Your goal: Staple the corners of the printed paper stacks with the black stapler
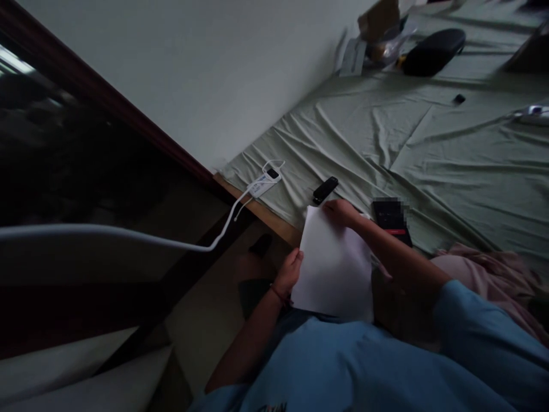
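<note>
White sheets of paper [334,274] rest over my lap at the edge of the bed. My left hand [289,272] grips their left edge, thumb on top. At the far edge, my right hand [342,213] has its fingers closed on the paper near the upper corner; the fingertips are partly hidden. Just beyond that edge lies a black, stapler-shaped object [325,189] on the sheet, apart from both hands. A dark flat item with a red stripe [391,218] sits to the right, partly behind my right forearm.
A white power strip [265,183] with a plug lies at the bed's corner, its white cable [128,237] running left. Across the green bedsheet [355,131] are a black case [435,52], a cardboard box [379,20] and a small dark object [459,99]. Pink cloth [484,274] lies at right.
</note>
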Available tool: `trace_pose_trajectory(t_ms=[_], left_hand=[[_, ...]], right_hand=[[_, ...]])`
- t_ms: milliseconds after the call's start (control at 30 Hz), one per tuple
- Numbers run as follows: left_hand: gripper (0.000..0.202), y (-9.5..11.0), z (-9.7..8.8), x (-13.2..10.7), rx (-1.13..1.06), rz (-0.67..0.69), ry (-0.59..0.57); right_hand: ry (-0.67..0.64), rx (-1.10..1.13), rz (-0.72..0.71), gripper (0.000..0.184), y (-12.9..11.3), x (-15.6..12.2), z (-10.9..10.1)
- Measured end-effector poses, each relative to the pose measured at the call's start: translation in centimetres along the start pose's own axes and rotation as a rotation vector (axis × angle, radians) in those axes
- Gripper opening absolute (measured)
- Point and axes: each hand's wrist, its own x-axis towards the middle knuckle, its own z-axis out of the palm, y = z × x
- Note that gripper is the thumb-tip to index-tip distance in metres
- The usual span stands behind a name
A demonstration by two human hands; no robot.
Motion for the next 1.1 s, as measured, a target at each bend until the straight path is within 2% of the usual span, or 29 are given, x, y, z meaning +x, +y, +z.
trace_pose_trajectory(t_ms=[300,500,633,767,867,933,1100], left_hand=[[0.051,0.9,0.0,-0.1,0.071,0.03,0.03],[0.054,1.2,0.2,0.0,0.036,0.046,-0.038],[0.063,0.1,0.4,-0.5,-0.039,-0.052,-0.032],[0.069,-1.4,0.5,-2.2,-0.096,-0.171,-0.002],[0.071,-1.9,0.4,-3.2,-0.208,-0.282,-0.002],[0.071,-1.6,0.3,-3.3,-0.256,-0.295,0.028],[0.069,-0.4,-0.5,-2.2,-0.236,-0.201,0.109]], right_hand=[[-0.02,0.139,-0.035,0.033,0.3,0.0,-0.9],[-0.004,0.205,-0.027,0.032,-0.2,0.4,-1.5],[0.007,0.179,0.051,0.029,-0.6,1.1,-1.2],[0.021,0.127,0.159,0.03,-0.9,1.9,-0.4],[0.025,0.101,0.226,0.033,-1.4,2.4,0.1],[0.027,0.087,0.266,0.034,-1.7,2.7,0.2],[0.03,0.07,0.34,0.037,-2.1,3.3,0.0]])
